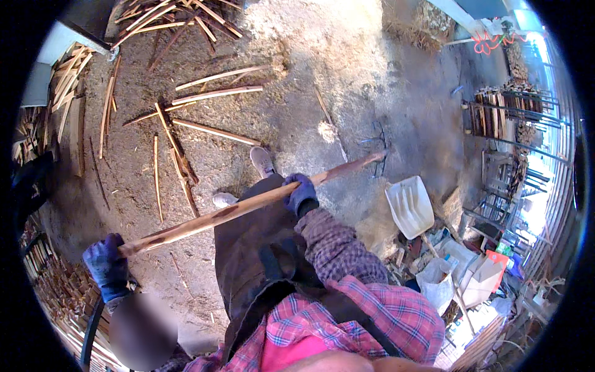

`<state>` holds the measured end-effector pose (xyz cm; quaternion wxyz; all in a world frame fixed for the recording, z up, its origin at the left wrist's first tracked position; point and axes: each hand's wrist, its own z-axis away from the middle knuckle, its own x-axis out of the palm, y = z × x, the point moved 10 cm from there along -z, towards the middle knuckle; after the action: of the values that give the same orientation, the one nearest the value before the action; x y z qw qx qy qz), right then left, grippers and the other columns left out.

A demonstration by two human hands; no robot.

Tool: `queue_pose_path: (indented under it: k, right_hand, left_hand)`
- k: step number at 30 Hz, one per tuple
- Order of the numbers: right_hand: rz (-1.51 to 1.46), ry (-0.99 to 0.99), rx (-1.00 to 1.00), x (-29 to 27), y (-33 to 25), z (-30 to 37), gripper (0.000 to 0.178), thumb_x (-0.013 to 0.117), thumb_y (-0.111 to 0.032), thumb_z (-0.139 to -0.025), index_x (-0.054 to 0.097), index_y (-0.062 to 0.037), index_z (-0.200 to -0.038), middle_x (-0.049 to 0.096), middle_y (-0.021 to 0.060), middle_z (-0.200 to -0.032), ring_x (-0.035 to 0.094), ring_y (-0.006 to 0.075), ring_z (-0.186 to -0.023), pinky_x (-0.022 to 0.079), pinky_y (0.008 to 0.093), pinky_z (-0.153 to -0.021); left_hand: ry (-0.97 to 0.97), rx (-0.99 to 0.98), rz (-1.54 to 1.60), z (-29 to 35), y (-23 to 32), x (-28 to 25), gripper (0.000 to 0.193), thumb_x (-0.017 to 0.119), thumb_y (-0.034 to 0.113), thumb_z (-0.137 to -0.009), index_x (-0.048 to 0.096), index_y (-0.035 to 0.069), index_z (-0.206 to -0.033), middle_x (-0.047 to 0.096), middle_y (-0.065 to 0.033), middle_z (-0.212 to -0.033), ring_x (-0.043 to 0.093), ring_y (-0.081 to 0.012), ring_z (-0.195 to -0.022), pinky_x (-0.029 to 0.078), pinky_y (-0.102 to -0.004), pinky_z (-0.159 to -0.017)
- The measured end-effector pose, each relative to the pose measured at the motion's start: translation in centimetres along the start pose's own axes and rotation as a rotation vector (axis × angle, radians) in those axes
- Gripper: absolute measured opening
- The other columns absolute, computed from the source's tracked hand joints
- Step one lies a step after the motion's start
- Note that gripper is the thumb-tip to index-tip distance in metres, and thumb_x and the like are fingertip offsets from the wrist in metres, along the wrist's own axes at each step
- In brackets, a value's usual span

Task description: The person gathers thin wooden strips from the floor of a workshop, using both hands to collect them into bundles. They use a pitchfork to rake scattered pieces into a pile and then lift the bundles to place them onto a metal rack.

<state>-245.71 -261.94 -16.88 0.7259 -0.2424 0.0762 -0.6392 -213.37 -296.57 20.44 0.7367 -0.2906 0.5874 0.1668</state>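
Note:
A long wooden strip [217, 217] with patches of dark bark crosses in front of my body, its right end higher in the picture than its left. My left hand [106, 263], in a blue-purple glove, is closed on the strip's left end. Further along, past its middle, my right hand [300, 191] in a similar glove wraps round it from above. Beyond my right hand the strip runs on toward the upper right. A dark apron [257, 239] hangs behind it, over a pink plaid shirt.
Loose wooden strips [217, 93] litter the dusty floor ahead, with a bigger pile [180, 18] at the far left. A white shovel blade [410, 208] lies to the right, near sacks [436, 282] and a cardboard box [482, 282]. Stacked wood [59, 285] stands at the left; racks [502, 115] line the right.

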Motion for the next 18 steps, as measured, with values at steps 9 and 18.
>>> queue_pose_path:
  k: [9, 18]
  right_hand:
    - [-0.03, -0.05, 0.054, 1.8, -1.3, -3.1, 0.024, 0.043, -0.031, -0.082, 0.053, -0.0117, -0.071, 0.054, 0.0088, -0.065, 0.05, 0.026, -0.059, 0.041, 0.043, -0.051]
    - [0.216, 0.076, 0.291, 13.9, 7.1, 6.9, 0.024, 0.045, -0.037, -0.083, 0.054, -0.0158, -0.078, 0.052, 0.0047, -0.07, 0.047, 0.0248, -0.062, 0.037, 0.0422, -0.054]
  left_hand:
    - [0.015, -0.066, -0.098, -3.4, 1.4, -4.6, 0.014, 0.062, 0.027, -0.069, 0.053, 0.019, -0.078, 0.05, -0.0031, -0.063, 0.051, -0.0266, -0.065, 0.035, -0.0407, -0.061]
    - [0.069, -0.176, -0.094, 6.5, -11.1, -5.6, 0.015, 0.06, 0.016, -0.07, 0.057, 0.015, -0.084, 0.052, -0.006, -0.067, 0.052, -0.0279, -0.066, 0.038, -0.0407, -0.062]
